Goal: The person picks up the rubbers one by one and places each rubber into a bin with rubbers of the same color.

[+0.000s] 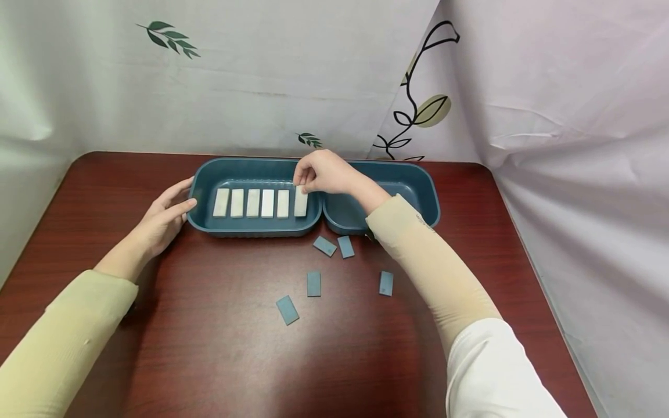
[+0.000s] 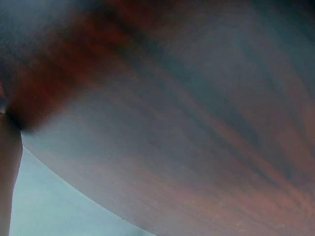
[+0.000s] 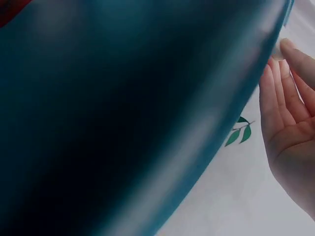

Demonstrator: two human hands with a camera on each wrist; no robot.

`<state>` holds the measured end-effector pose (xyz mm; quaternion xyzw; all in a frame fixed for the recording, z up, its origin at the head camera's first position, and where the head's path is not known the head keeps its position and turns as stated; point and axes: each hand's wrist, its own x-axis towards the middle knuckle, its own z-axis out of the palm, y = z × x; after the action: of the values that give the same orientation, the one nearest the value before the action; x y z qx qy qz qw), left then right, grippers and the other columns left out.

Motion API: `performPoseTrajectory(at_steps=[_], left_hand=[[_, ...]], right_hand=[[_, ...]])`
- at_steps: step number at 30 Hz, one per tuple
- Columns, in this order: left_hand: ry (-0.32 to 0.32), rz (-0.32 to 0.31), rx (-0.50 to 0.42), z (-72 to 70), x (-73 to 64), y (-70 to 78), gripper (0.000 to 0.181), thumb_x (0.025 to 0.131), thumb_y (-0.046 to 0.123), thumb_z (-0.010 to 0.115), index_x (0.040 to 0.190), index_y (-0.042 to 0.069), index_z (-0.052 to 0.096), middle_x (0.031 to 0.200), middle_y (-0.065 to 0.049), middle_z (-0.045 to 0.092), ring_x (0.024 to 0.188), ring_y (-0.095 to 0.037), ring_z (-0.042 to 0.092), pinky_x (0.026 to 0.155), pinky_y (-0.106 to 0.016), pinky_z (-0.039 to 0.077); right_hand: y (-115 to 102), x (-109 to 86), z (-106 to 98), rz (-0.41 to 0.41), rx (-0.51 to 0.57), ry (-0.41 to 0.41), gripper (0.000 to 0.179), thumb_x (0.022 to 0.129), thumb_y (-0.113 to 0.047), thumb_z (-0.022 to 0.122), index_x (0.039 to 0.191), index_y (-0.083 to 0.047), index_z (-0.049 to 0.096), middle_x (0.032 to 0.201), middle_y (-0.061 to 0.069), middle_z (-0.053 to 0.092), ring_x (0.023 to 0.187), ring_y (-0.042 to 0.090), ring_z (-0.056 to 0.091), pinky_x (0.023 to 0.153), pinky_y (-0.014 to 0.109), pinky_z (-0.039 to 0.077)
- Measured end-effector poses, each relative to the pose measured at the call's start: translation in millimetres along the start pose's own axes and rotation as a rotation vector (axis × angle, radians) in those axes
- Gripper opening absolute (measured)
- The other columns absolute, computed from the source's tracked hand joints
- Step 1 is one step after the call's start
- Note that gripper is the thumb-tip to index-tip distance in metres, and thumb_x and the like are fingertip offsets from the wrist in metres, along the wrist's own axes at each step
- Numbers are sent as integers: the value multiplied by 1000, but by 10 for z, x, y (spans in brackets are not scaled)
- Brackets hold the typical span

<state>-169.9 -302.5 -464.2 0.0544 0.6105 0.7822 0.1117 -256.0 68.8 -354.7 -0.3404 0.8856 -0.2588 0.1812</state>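
White block (image 1: 300,205) | pinched by right hand (image 1: 326,172) | well apart from left hand (image 1: 166,217)

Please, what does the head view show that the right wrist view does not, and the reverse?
Only head: the left hand touching the left tray, five white blocks inside, five blue blocks on the table.

Only right wrist: the palm of the right hand, facing the camera.

Both: that hand, the white block it pinches, a blue tray wall and a green leaf print.
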Motion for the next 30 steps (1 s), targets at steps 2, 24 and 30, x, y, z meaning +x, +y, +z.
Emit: performPoseTrajectory(at_steps=[2,24,30], left_hand=[[-2,1,-2,0,2,-2,48,110,4,51,154,20,45,147,8,48,125,-1,57,99,-11,48],[-8,11,4,-7,15,-10,47,110,2,50,153,21,47,146,7,49,124,-1,58,98,-11,50],[-6,8,3,-1,13,-5,47,110,3,50,152,22,47,144,8,50,123,-1,58,97,-10,50]], right_hand=[[6,16,11,5,-7,-3,14,98,-5,77,112,-4,77,110,13,76,102,23,70,93,32,56],[53,52,157,7,-69,33,14,102,-10,73,115,-7,78,113,8,76,104,20,70,94,31,55],[69,49,182,-6,-91,51,14,102,-10,72,115,-8,77,115,9,76,105,20,70,95,32,56]])
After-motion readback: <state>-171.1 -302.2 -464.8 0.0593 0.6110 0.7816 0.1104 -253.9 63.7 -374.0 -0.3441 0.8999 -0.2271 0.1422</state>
